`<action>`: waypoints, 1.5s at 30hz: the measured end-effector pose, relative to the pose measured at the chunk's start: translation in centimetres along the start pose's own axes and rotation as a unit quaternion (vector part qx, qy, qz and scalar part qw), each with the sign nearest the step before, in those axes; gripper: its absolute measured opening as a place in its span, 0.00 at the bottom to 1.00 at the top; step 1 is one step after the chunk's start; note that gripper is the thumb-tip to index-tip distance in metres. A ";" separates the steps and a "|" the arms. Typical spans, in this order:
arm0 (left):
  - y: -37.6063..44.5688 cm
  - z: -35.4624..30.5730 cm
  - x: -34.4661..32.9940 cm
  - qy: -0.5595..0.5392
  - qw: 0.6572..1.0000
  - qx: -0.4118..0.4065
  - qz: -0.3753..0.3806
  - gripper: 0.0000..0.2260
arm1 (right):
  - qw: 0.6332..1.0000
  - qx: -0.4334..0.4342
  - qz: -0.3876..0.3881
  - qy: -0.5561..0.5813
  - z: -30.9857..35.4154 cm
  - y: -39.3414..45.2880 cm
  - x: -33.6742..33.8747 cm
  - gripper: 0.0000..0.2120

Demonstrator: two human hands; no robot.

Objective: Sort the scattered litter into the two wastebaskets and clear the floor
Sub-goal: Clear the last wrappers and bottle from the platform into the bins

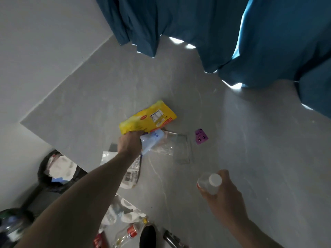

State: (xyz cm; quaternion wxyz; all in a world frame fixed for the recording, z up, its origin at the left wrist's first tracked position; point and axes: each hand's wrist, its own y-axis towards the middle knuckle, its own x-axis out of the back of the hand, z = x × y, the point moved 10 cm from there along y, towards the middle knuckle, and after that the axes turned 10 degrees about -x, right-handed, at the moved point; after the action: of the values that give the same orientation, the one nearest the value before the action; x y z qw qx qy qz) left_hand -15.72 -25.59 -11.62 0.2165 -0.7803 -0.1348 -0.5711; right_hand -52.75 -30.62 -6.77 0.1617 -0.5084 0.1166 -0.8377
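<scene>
Grey floor, litter strewn by two wastebaskets at its left edge: nearest, the right hand curls round a clear bottle. Farther out, the left hand pinches a yellow packet and a pale blue pack together, lifted over clear wrappers. That double pinch looks loose; either could slip and fall. A purple scrap lies beyond, towards the curtain.
</scene>
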 end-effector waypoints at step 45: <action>-57.6 -3.5 17.1 -0.140 0.917 0.361 -0.098 0.24 | 0.966 0.156 0.177 -0.105 4.0 -25.7 10.6 0.30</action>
State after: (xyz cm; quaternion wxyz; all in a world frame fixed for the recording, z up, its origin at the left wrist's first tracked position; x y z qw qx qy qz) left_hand -39.69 22.16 16.06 0.4056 -0.7039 -0.4363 -0.3868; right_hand -57.68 -11.18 12.94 0.3962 -0.5333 0.0553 -0.7454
